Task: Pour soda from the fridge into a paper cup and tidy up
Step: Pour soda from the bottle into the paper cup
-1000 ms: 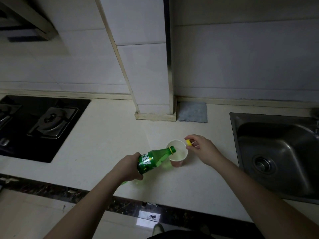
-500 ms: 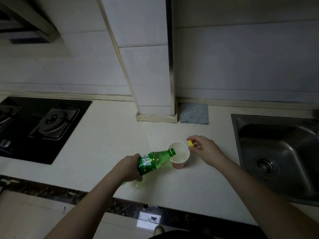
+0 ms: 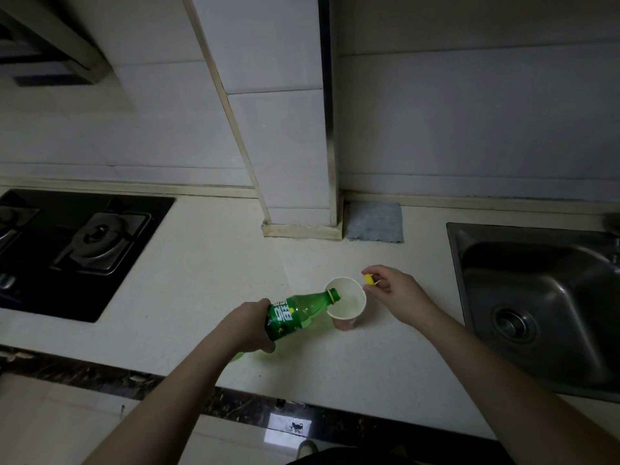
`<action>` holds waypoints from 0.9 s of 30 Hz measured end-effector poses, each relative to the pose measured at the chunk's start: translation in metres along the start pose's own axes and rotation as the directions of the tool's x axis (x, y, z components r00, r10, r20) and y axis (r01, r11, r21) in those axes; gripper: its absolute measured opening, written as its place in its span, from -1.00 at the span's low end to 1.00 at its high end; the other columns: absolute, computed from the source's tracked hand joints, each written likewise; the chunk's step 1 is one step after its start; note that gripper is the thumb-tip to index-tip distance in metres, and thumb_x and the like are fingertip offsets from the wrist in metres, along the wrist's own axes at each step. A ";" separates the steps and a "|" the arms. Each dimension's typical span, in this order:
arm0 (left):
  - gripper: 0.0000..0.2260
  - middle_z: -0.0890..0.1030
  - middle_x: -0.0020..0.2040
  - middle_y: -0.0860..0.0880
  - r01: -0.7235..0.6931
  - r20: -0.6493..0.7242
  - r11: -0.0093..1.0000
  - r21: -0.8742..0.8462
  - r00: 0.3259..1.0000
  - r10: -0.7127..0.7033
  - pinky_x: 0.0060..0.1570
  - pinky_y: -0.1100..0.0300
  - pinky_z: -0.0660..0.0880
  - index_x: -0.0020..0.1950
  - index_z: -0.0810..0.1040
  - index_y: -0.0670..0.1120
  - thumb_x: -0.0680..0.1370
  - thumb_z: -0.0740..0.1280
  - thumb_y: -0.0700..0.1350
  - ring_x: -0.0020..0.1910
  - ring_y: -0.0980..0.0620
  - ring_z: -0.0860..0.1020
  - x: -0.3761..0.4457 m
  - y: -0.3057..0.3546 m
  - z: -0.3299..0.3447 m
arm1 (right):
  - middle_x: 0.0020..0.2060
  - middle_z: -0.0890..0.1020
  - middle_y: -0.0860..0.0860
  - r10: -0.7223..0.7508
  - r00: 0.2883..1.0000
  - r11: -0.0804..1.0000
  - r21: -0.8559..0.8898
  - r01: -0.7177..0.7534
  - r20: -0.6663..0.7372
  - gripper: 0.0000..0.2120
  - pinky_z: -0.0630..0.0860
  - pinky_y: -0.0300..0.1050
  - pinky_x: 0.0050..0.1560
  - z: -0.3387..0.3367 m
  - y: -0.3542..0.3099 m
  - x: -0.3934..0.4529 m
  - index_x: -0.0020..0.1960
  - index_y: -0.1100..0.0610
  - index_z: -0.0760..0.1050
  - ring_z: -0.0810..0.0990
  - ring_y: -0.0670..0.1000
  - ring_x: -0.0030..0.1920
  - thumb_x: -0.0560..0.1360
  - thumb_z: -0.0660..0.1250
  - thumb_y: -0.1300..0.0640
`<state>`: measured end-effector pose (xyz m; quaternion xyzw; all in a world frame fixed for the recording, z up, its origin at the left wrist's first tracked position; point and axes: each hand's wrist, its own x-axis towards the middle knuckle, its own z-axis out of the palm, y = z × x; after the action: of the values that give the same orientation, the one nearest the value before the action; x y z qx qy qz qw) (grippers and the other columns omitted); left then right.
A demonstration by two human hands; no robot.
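The left hand grips the tilted green plastic soda bottle, mouth over the white paper cup, pouring; right fingers pinch the yellow cap, kept ready for resealing.

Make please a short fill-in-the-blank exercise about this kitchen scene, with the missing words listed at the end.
1. The left hand tilts a ____ soda bottle so that its mouth is over the paper cup.
2. The right hand pinches the bottle's yellow ____.
3. To the right of the cup, set into the counter, is a metal ____.
4. A grey-blue cloth lies against the ____ behind the cup.

Missing words: green; cap; sink; wall
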<state>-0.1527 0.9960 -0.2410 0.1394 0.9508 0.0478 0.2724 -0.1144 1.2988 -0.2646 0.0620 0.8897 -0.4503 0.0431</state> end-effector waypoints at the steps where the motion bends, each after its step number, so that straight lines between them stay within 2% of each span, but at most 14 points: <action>1: -0.47 0.60 0.03 0.01 0.001 0.002 1.000 0.000 1.000 -0.001 -0.06 0.10 0.58 0.16 0.46 -0.02 0.25 0.54 -0.04 -0.04 0.01 0.57 0.000 0.000 -0.001 | 0.03 0.56 0.00 0.004 1.000 1.000 0.002 -0.004 0.003 -0.71 0.47 -0.20 -0.04 0.000 0.000 0.000 0.22 0.03 0.52 0.58 -0.03 -0.04 0.51 0.38 0.09; 7: -0.48 0.60 0.02 0.01 0.009 -0.001 1.000 0.014 1.000 -0.009 -0.07 0.11 0.57 0.14 0.45 -0.02 0.24 0.54 -0.04 -0.05 0.00 0.57 0.001 0.001 -0.003 | -0.02 0.58 -0.02 0.014 1.000 1.000 0.015 -0.014 0.017 -0.72 0.39 -0.41 -0.17 0.005 0.002 -0.001 0.21 0.03 0.52 0.57 -0.11 -0.11 0.50 0.38 0.08; 13: -0.48 0.60 0.01 0.02 0.014 -0.007 1.000 0.028 1.000 -0.014 -0.06 0.09 0.59 0.14 0.46 -0.02 0.24 0.54 -0.03 -0.06 0.02 0.57 0.000 0.001 -0.004 | -0.01 0.60 -0.03 0.016 1.000 1.000 0.025 -0.017 0.020 -0.73 0.43 -0.31 -0.14 0.008 0.003 -0.002 0.19 0.03 0.52 0.58 -0.11 -0.10 0.50 0.38 0.08; 17: -0.48 0.60 0.01 0.02 0.014 0.000 0.999 0.030 1.000 -0.014 -0.07 0.11 0.58 0.14 0.45 -0.02 0.25 0.54 -0.03 -0.06 0.02 0.57 0.001 0.002 -0.004 | -0.04 0.61 -0.04 0.021 1.000 0.999 0.038 -0.021 0.004 -0.74 0.43 -0.34 -0.15 0.008 0.004 -0.003 0.17 0.02 0.54 0.59 -0.12 -0.10 0.49 0.39 0.07; 27: -0.48 0.60 0.00 0.02 0.022 -0.005 0.999 0.040 1.000 -0.022 -0.11 0.14 0.57 0.14 0.45 -0.01 0.25 0.54 -0.02 -0.07 0.02 0.56 0.000 0.002 -0.005 | -0.05 0.61 -0.04 0.027 1.000 0.998 0.063 -0.026 -0.010 -0.74 0.46 -0.27 -0.09 0.007 0.006 -0.005 0.16 0.03 0.54 0.59 -0.13 -0.11 0.48 0.40 0.08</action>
<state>-0.1550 0.9982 -0.2364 0.1344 0.9537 0.0260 0.2678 -0.1086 1.2962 -0.2724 0.0776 0.8744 -0.4771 0.0425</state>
